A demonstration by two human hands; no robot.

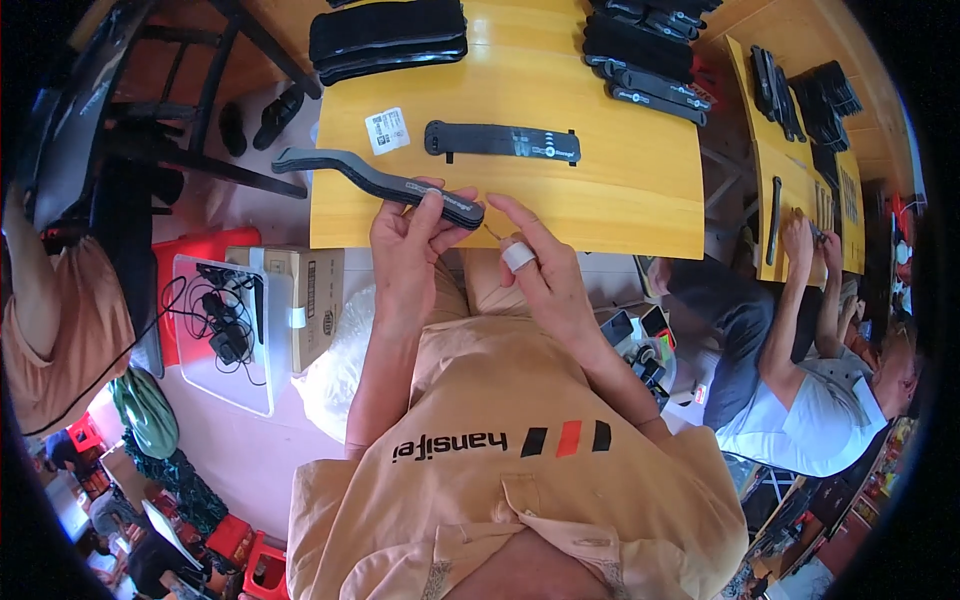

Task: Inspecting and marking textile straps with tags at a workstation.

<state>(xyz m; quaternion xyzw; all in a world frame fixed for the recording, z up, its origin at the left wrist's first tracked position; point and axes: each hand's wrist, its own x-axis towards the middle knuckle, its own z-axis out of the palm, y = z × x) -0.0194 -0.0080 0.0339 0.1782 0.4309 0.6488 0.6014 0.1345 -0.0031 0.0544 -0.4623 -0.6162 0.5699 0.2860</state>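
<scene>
A stack of black straps [400, 187] with rounded ends is gripped by my left hand [408, 235], its fingers and thumb closed around the stack near the right end. The far end curves up to the left over the table edge. My right hand [545, 265] is just right of that near end, its index finger stretched toward it and the other fingers partly bent. White tape [518, 256] wraps one of its digits. A small thin thing by the taped digit is too small to make out. Beyond my hands, a dark strap bundle [505, 141] lies flat on the table.
The yellow table [640, 215] carries a white label sheet [387, 131], a pile of black straps [388, 40] at far left and more strap piles [645, 60] at far right. Below left stand a cardboard box [315, 300] and a clear bin of cables [225, 335]. A co-worker [810, 400] sits at right.
</scene>
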